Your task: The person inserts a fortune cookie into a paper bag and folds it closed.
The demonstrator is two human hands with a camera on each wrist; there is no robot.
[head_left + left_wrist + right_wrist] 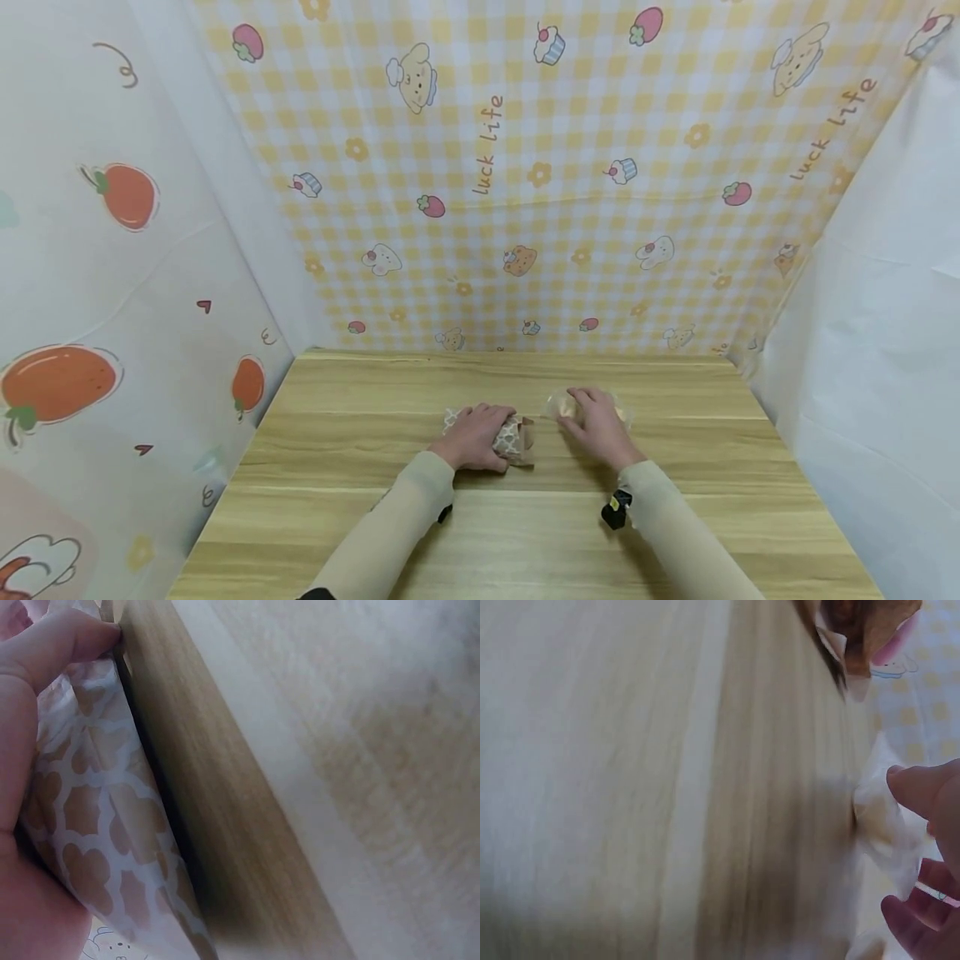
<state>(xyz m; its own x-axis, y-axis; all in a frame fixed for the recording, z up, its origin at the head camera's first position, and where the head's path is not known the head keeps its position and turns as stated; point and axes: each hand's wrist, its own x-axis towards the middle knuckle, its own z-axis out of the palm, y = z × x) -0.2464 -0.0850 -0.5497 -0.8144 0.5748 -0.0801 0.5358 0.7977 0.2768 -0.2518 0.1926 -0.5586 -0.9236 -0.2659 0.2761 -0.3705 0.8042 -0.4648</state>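
Note:
On the table, my left hand grips a brown paper bag with a white lattice print. The bag lies on its side, its open mouth pointing right; the hand covers its middle. In the left wrist view the thumb lies along the patterned paper. To the right, my right hand holds a clear plastic packet with pale tan contents. From the right wrist, thumb and fingers sit on either side of the packet. The bag's brown mouth shows above it.
A second pale wrapped piece shows at the lower edge of the right wrist view. Behind the table hangs a yellow checked cloth; a printed white sheet stands at left and a white one at right.

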